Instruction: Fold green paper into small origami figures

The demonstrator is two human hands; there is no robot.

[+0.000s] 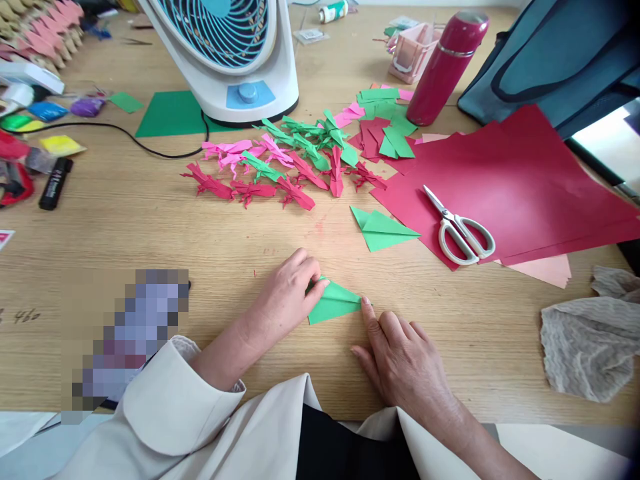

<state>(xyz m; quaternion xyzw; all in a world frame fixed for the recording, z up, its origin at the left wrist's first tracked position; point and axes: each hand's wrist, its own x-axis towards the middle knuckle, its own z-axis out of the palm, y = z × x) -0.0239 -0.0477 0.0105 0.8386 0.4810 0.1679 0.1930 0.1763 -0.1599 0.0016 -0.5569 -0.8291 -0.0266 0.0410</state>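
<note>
Head view: creased, tapered paper (334,309), long axis rightward, along table (273,360) front edge; left hand (290,287) apparently pinching it, open right hand (407,357) touching tip.

The left hand (293,287) is curled, thumb against bent fingers. The right hand (407,353) lies palm down, index finger extended.

Bright, soft, even light overall – pale sheen along the far edge of the table (500,373), mild glare on the red sheets (500,180). Shadows faint under the hands. Center reasonably sharp; edges stretched by wide-angle distortion, softer at the corners. Phone (135,333) pixelated – coarse blocks hide its screen.
</note>
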